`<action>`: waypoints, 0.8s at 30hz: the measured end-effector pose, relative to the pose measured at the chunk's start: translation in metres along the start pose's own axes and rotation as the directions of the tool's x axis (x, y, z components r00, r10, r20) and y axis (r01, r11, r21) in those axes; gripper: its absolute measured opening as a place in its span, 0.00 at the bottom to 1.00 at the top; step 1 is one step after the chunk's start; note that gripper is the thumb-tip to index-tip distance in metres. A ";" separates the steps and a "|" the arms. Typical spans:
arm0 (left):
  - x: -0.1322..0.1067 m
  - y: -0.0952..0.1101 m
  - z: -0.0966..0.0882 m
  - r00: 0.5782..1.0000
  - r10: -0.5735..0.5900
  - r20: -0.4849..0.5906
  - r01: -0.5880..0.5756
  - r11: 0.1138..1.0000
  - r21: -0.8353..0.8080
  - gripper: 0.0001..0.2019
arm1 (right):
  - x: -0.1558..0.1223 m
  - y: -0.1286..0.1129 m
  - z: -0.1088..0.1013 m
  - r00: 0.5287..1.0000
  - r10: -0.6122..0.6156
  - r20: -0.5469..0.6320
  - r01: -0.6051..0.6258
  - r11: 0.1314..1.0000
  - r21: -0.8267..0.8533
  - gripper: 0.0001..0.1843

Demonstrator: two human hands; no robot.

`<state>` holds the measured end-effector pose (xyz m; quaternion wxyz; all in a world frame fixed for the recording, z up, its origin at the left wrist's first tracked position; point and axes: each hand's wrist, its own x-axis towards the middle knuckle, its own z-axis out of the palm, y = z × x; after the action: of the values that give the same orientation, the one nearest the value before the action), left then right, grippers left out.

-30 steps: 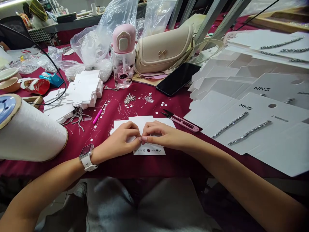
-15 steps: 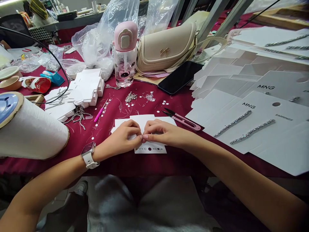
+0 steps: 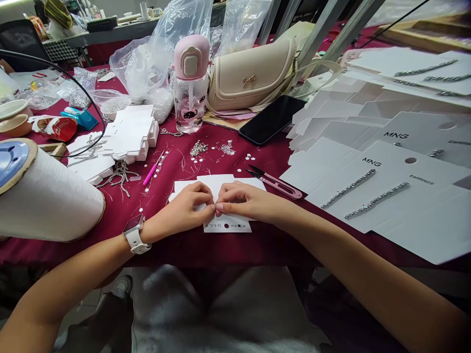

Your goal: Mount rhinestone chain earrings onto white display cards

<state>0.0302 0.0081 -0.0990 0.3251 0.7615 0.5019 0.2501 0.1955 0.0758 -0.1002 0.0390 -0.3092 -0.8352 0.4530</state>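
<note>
pinching the white card (image 3: 228, 226) between my hands

my left hand (image 3: 182, 210) and right hand (image 3: 245, 202) come in from either side, fingers narrowed, tips meeting at the card's middle, right in front of me. they hold it flat on the maroon table cover (image 3: 235, 251) so it can't slide. the pink-handled thread snips (image 3: 277, 185) lie just beside my right hand, within easy reach.

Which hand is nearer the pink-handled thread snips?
Right. The right hand lies just below the pink-handled thread snips; the left hand lies farther off, to the right hand's left.
</note>
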 end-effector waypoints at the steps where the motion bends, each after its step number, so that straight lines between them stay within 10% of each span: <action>1: 0.000 0.000 0.000 1.000 -0.001 0.002 0.001 1.000 0.003 0.09 | 0.000 0.000 0.000 1.000 -0.006 0.000 0.006 1.000 0.000 0.28; 24: 0.001 0.002 -0.003 0.999 -0.018 0.028 0.017 0.999 0.036 0.09 | 0.003 0.001 0.000 1.000 -0.019 0.014 0.018 0.999 0.044 0.24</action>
<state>0.0295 0.0091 -0.0954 0.3208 0.7662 0.5083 0.2273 0.1936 0.0778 -0.1019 0.0439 -0.2973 -0.8282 0.4731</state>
